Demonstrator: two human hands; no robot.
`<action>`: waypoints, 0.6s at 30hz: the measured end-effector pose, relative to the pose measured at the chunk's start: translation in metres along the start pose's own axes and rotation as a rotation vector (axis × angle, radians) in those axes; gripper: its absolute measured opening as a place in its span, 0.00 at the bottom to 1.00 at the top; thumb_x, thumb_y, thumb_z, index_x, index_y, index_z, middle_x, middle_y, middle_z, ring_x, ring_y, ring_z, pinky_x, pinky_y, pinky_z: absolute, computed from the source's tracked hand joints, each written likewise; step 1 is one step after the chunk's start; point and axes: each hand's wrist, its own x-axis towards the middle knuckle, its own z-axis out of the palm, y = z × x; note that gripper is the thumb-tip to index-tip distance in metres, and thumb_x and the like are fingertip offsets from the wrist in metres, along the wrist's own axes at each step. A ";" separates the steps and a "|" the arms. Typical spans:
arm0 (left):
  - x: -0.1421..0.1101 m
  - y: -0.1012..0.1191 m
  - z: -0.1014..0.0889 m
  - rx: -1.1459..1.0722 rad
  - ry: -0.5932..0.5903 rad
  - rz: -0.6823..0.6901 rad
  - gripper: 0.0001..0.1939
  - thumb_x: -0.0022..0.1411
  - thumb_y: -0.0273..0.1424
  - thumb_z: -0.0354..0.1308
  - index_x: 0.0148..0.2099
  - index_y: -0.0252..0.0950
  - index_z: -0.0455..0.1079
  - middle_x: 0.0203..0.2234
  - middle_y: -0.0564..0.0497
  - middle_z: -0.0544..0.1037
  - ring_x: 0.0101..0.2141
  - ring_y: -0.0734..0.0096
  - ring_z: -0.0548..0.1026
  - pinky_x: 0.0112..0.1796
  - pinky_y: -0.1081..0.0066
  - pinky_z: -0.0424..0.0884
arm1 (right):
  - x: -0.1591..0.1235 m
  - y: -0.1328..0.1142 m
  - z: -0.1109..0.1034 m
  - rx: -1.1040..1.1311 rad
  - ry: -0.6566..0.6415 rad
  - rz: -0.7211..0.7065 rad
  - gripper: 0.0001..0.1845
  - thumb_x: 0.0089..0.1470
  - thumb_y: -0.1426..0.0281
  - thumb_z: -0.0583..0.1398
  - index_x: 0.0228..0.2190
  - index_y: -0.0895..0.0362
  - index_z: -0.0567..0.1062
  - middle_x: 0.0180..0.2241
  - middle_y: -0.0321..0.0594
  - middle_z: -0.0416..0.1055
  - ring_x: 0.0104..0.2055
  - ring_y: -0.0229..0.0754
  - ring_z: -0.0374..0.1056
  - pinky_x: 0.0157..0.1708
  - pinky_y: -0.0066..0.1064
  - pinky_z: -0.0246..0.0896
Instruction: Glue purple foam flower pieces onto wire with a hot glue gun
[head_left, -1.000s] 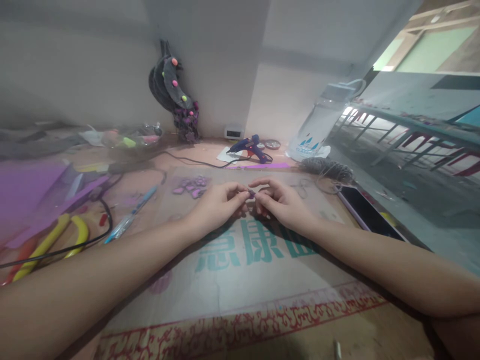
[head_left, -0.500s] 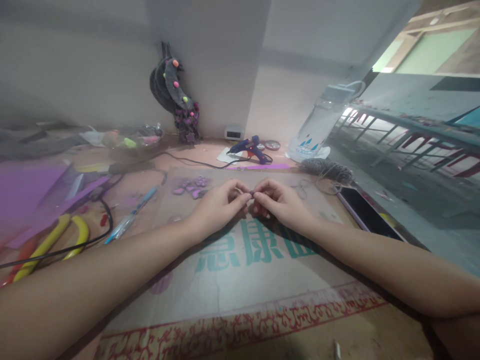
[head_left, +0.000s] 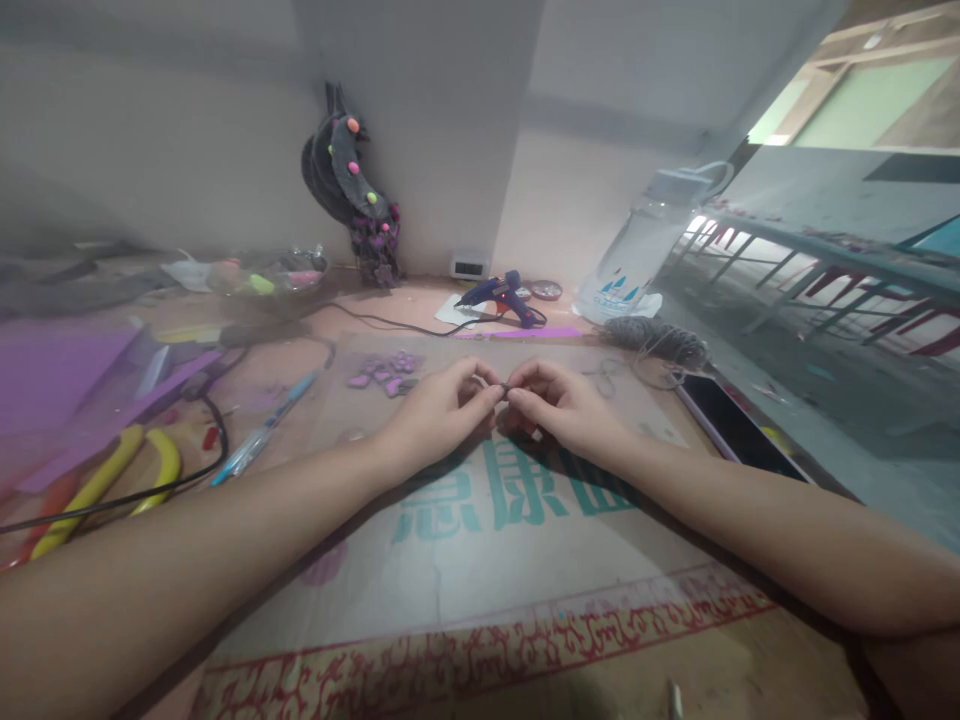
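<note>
Both hands meet over the pale printed sheet (head_left: 480,590), fingertips almost touching. My left hand (head_left: 454,405) pinches one end of a small dark piece (head_left: 505,388) between thumb and forefinger. My right hand (head_left: 559,400) has the other end in a like pinch. The piece is mostly covered by the fingertips, and its kind cannot be made out. Left of the hands, several small purple cut-out pieces (head_left: 386,378) lie grouped on the sheet.
A blue hot glue gun (head_left: 501,296) rests behind the hands, beside a clear water bottle (head_left: 637,245). Grey yarn (head_left: 660,342) and a phone (head_left: 739,430) lie right. Yellow-handled scissors (head_left: 97,480), a pen (head_left: 262,430) and a black cable (head_left: 221,440) lie left. A decorated grey crescent (head_left: 345,170) leans on the wall.
Almost nothing differs. The hands keep their pinch on the small dark piece in the same place, and the view has shifted very slightly.
</note>
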 end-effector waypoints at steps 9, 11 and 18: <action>-0.001 0.003 0.000 0.058 -0.006 0.019 0.09 0.66 0.36 0.50 0.41 0.37 0.67 0.25 0.54 0.76 0.27 0.72 0.74 0.29 0.74 0.65 | -0.001 0.000 -0.001 -0.018 0.012 -0.014 0.13 0.56 0.59 0.59 0.33 0.57 0.67 0.24 0.34 0.71 0.21 0.32 0.65 0.18 0.23 0.58; -0.001 0.002 0.000 0.055 -0.012 0.027 0.09 0.66 0.36 0.51 0.41 0.37 0.67 0.25 0.53 0.76 0.27 0.71 0.74 0.29 0.74 0.65 | 0.000 0.001 -0.001 -0.034 0.020 -0.020 0.13 0.57 0.59 0.59 0.33 0.57 0.67 0.23 0.34 0.71 0.22 0.33 0.65 0.19 0.23 0.59; 0.000 -0.001 0.000 -0.028 -0.031 -0.015 0.08 0.63 0.36 0.54 0.42 0.38 0.66 0.29 0.52 0.78 0.29 0.71 0.76 0.30 0.73 0.67 | 0.001 0.002 -0.001 -0.017 0.026 -0.018 0.13 0.57 0.59 0.59 0.32 0.56 0.66 0.22 0.33 0.70 0.22 0.33 0.65 0.21 0.24 0.60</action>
